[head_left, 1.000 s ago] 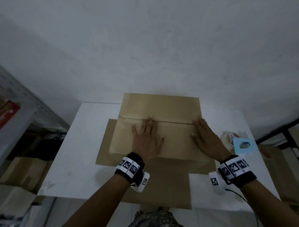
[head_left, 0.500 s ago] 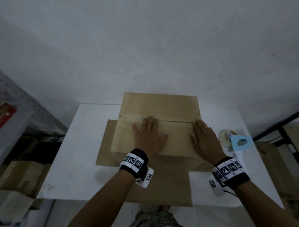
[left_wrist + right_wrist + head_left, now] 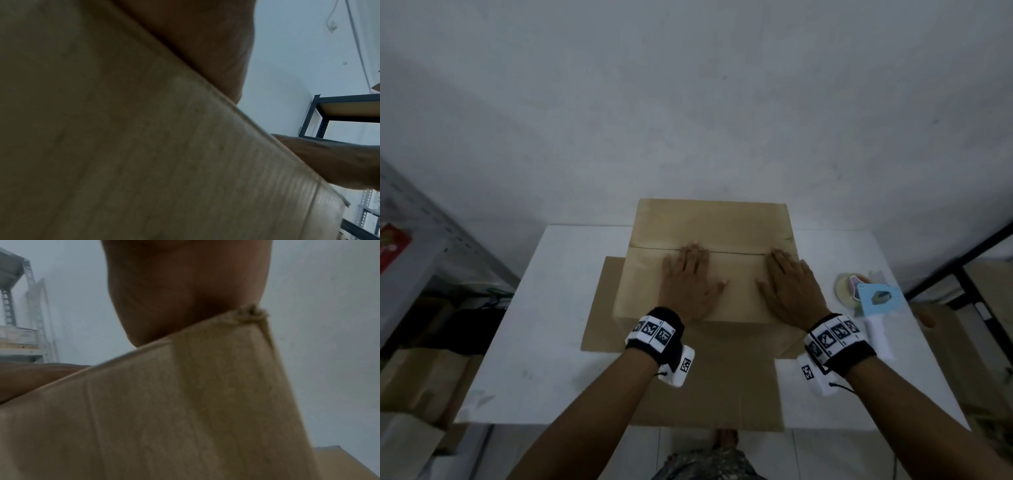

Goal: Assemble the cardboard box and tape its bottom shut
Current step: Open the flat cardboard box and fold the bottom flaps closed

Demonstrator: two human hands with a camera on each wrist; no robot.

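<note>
A cardboard box [image 3: 710, 260] stands in the middle of a white table [image 3: 558, 308], reaching toward its far edge, with its two top flaps folded shut and meeting along a seam [image 3: 736, 253] that runs from left to right. Both hands lie flat on the near flap. The left hand [image 3: 690, 286] rests near the middle of the box, fingers straight and close together with their tips at the seam, thumb spread out to the side. The right hand [image 3: 791, 287] rests near the box's right edge, fingers straight and together, also reaching the seam, thumb held apart. Neither hand grips anything; the palms press down on the cardboard.

Under the box a flat sheet of cardboard [image 3: 709, 387] lies on the table and sticks out past the near edge. A tape dispenser [image 3: 873, 305] with a pale blue body and white handle lies by the table's right edge, well clear of the box. Shelving [image 3: 431, 246] stands left of the table.

In the wrist views, the box side [image 3: 144, 154] fills most of the picture, with each palm on its top edge.
</note>
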